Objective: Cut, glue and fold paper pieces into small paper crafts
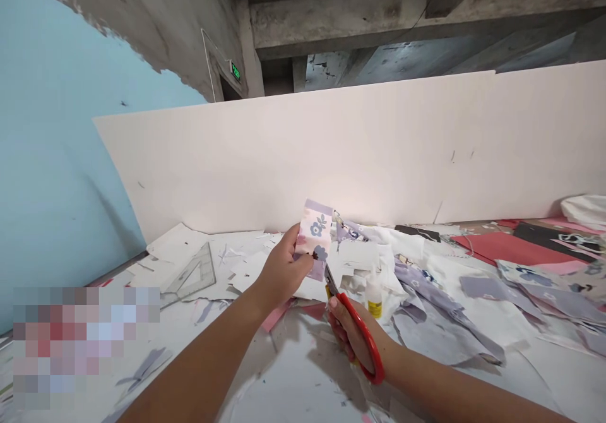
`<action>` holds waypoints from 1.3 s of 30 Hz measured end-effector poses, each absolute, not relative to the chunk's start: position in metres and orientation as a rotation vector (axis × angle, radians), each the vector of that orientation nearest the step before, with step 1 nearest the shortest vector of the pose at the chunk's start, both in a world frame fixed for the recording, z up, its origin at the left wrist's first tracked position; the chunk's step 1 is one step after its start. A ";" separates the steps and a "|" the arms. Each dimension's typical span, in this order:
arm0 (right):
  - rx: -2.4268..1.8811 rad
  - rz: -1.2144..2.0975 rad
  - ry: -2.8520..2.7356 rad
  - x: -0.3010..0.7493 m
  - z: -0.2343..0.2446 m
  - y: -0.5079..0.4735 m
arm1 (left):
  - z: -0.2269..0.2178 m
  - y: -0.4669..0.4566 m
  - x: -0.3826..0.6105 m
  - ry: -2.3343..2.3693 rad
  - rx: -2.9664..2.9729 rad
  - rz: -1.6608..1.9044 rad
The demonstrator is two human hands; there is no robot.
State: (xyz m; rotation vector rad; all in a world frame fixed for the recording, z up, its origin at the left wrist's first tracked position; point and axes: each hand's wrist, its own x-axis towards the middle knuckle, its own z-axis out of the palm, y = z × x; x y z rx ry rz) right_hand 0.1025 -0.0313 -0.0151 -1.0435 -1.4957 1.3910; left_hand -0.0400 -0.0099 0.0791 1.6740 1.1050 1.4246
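**Scissors at a flowered strip over a littered table**

A tall white board (293, 158) stands behind the glue bottle (374, 298), with a blue wall (57, 107) far to its left. The table (293, 385) spreads in front of the board, covered with white and lilac scraps (440, 322). A red card (506, 249) lies to the right of the glue bottle and farther back, and a clear set square (189, 273) lies well to its left.

The left hand (279, 268) sits left of the glue bottle and pinches the flowered strip (315, 233), holding it upright in the air. The right hand (355, 328) sits in front of the glue bottle, closed around the red handles of the scissors (365, 334). Their blades (330, 281) touch the strip's lower edge; how far they stand open is hard to tell.
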 end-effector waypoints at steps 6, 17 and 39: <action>-0.990 1.421 -1.511 0.102 -0.015 -0.032 | 0.086 -0.009 -0.049 1.053 1.823 1.350; -0.947 1.509 -1.371 0.103 -0.014 -0.031 | 0.095 0.000 -0.073 0.989 2.209 1.655; -0.925 1.151 -1.648 0.116 0.112 -0.031 | 0.109 -0.031 -0.065 0.853 1.893 1.689</action>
